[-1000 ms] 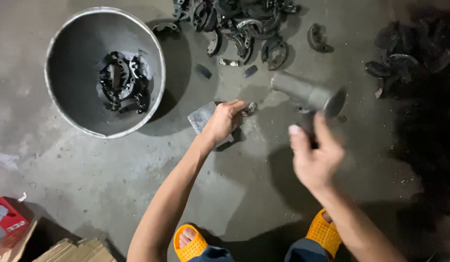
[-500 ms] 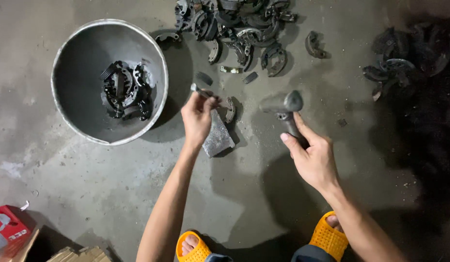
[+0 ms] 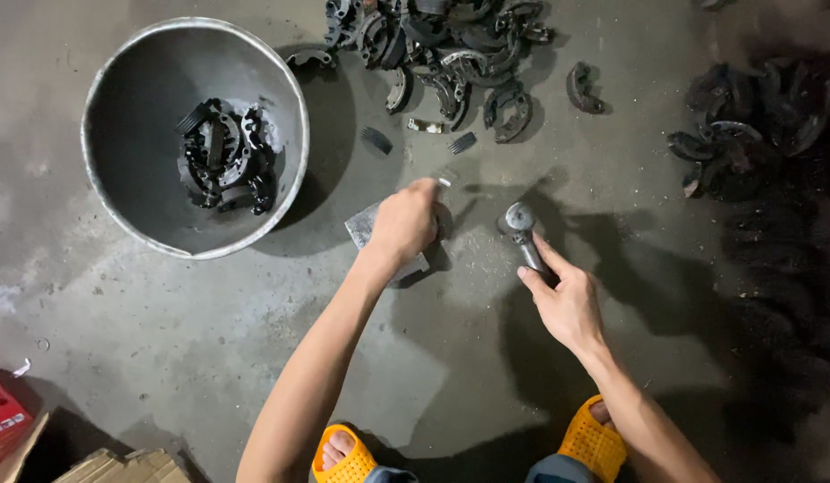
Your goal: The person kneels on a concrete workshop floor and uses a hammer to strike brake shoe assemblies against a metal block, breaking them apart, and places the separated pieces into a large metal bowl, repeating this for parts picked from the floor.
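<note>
The left hand (image 3: 404, 224) is curled, knuckles up, arm outstretched. The right hand (image 3: 567, 300), beside it, grips with the forefinger extended.

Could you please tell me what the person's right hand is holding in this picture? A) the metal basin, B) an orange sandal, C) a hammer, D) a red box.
C: the right hand wraps the handle of a hammer whose head points toward the left hand, which rests on a small metal block.

Dim overhead light throws hard shadows across the concrete floor (image 3: 209, 340), the right edge sinks into murky darkness.
</note>
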